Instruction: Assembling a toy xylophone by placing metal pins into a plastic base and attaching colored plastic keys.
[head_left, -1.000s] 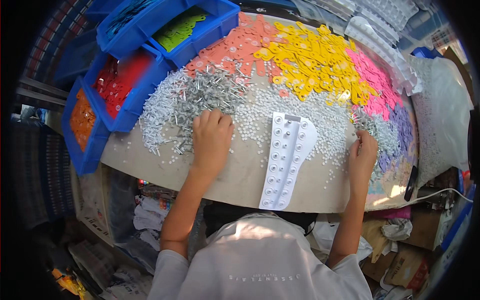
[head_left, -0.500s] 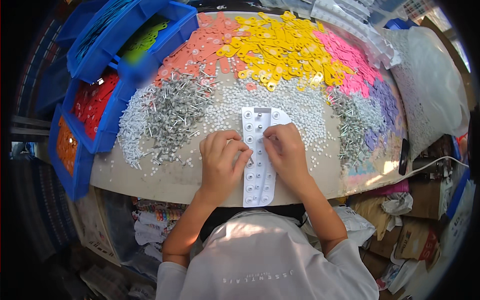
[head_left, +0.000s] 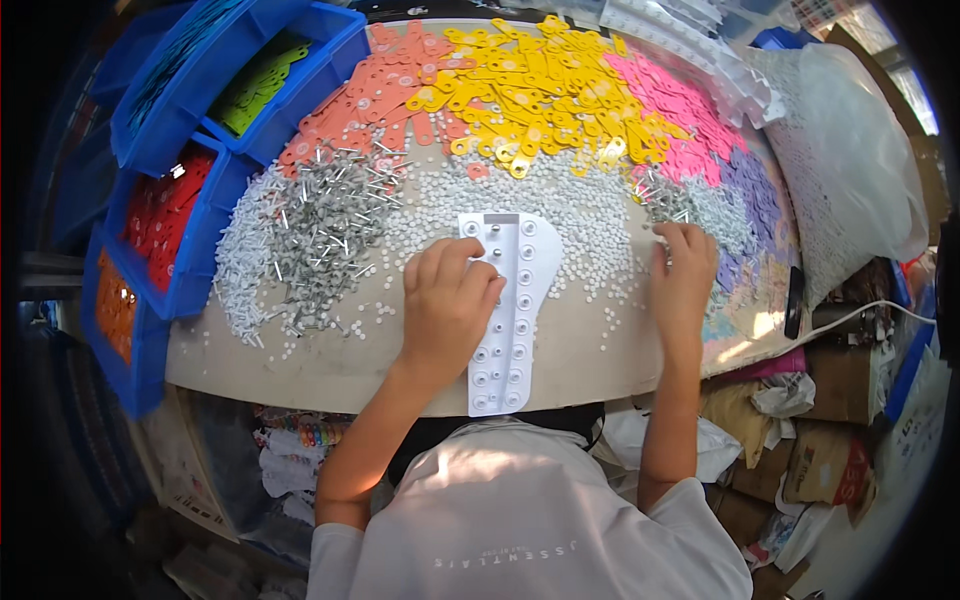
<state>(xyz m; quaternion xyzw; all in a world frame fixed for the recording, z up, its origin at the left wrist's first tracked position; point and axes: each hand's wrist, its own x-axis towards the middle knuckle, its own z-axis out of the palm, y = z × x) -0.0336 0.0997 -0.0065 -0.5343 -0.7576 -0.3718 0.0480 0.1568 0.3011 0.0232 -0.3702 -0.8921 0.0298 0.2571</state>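
Observation:
A long white plastic tray [head_left: 526, 285] lies lengthwise in front of me on the table. Round white pieces sit in its cups, and small metal studs run along its middle channel. Over the tray's left side is my left hand [head_left: 440, 305], its thumb and forefinger pinched together; what they hold, if anything, is too small to make out. Apart from the tray, my right hand [head_left: 686, 270] is at the near edge of a smaller pile of grey metal pins [head_left: 672, 200]. Its thumb stands off from the curved fingers, and nothing shows between them.
Beyond the tray spread small white discs [head_left: 590, 215] and coral [head_left: 385, 85], yellow [head_left: 545, 85], pink [head_left: 690, 125] and purple [head_left: 750, 190] strips. At left are a larger pin heap [head_left: 335, 215] and blue bins [head_left: 205, 265]. A plastic sack [head_left: 850, 160] stands at right.
My right hand has left the tray and moved right to the smaller pin pile, its thumb and fingers now apart. My left hand stays at the tray. The whole view has shifted slightly.

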